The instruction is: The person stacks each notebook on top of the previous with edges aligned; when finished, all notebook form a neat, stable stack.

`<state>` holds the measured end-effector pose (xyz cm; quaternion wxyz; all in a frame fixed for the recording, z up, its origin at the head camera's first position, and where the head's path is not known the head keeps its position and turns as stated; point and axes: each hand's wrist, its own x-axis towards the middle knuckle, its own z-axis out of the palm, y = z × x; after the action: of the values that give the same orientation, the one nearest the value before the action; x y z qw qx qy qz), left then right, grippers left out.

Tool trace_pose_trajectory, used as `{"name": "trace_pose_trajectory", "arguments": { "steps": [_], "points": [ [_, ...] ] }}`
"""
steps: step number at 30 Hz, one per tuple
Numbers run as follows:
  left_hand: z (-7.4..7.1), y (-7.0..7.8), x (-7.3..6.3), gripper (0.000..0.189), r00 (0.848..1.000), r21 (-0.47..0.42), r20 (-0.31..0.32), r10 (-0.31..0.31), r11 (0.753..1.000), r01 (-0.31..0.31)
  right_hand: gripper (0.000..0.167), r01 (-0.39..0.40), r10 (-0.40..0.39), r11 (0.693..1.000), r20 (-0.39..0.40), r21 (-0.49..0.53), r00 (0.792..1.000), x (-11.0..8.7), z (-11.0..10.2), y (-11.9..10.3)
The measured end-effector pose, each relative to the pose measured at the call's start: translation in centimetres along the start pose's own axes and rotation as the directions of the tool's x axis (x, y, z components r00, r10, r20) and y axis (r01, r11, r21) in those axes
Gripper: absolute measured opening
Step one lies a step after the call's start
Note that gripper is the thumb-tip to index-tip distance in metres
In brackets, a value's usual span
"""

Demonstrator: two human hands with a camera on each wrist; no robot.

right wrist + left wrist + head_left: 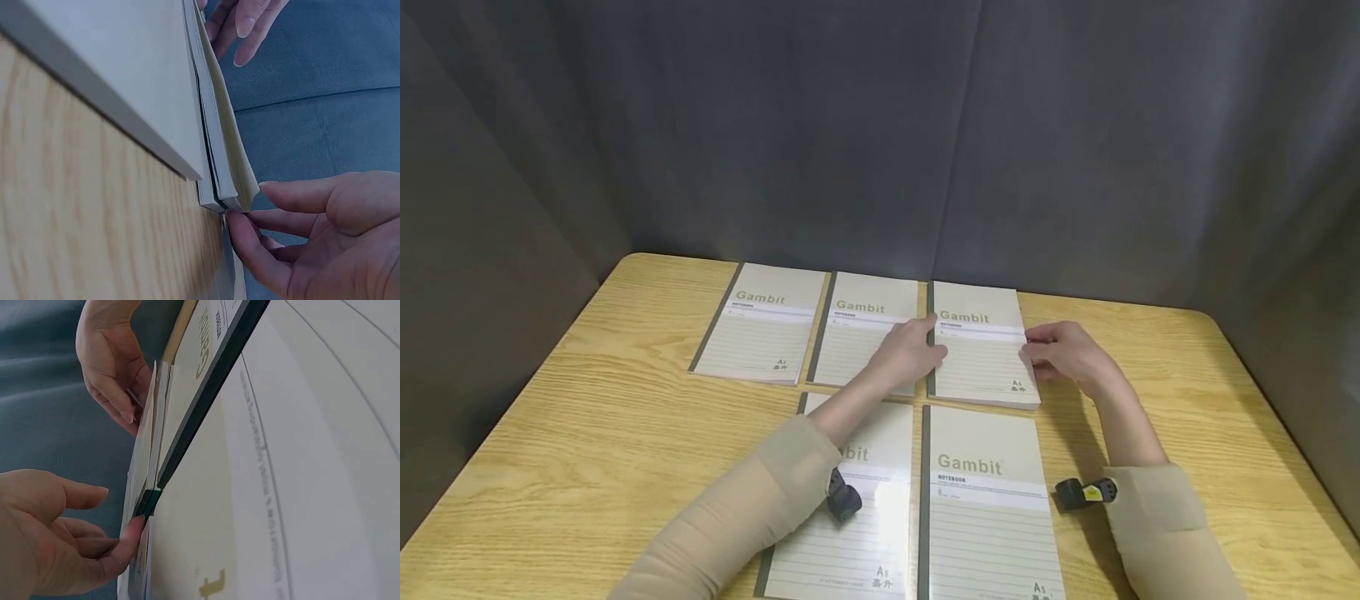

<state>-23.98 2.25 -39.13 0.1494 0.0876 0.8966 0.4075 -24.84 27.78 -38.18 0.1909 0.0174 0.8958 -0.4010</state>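
At the back right of the table lies a notebook point(973, 367) with a cream cover, dark spine and ruled lines. Its edge shows two stacked layers in the right wrist view, with the top cover point(232, 119) bowed up. My left hand point(906, 357) touches the dark spine point(149, 503) with a fingertip, its thumb apart from the spine in the left wrist view. From the other side, my right hand point(1067, 354) pinches the notebook's right edge, thumb by the raised cover and index finger against the corner.
Two similar notebooks lie to the left in the back row, a middle one point(865, 333) and a far-left one point(760, 325). Two more lie in front: one point(857, 533) partly under my left forearm, another point(988, 517) beside it. A dark curtain point(880, 142) stands behind the wooden table point(587, 400).
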Motion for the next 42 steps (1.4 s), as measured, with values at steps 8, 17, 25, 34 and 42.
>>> {"name": "trace_pose_trajectory", "arguments": {
  "steps": [8,17,25,34,42],
  "points": [
    [0.2,0.2,-0.2,0.059,1.0,0.009,-0.008,-0.025,1.0,0.025,0.054,-0.029,0.028,0.999,-0.016,-0.043,0.999,0.1,0.0,-0.2],
    [0.4,0.2,0.0,0.06,1.0,-0.04,-0.013,0.009,0.999,-0.01,0.055,-0.029,0.029,1.0,-0.026,-0.001,0.999,-0.2,-0.2,-0.4],
    [0.2,0.7,-0.2,0.064,0.999,-0.184,-0.015,0.032,0.982,-0.034,0.066,-0.037,0.038,0.995,-0.007,0.095,0.999,-0.9,-0.3,-1.3],
    [-0.1,1.5,-0.2,0.068,1.0,-0.225,0.005,-0.008,0.974,0.009,0.068,-0.011,0.01,0.991,0.013,0.132,1.0,-1.3,-0.3,-1.5],
    [-0.5,1.3,0.0,0.069,0.997,-0.251,0.026,-0.069,0.965,0.073,0.067,-0.004,0.001,0.989,0.02,0.145,1.0,-1.2,-0.2,-1.6]
  ]
}}
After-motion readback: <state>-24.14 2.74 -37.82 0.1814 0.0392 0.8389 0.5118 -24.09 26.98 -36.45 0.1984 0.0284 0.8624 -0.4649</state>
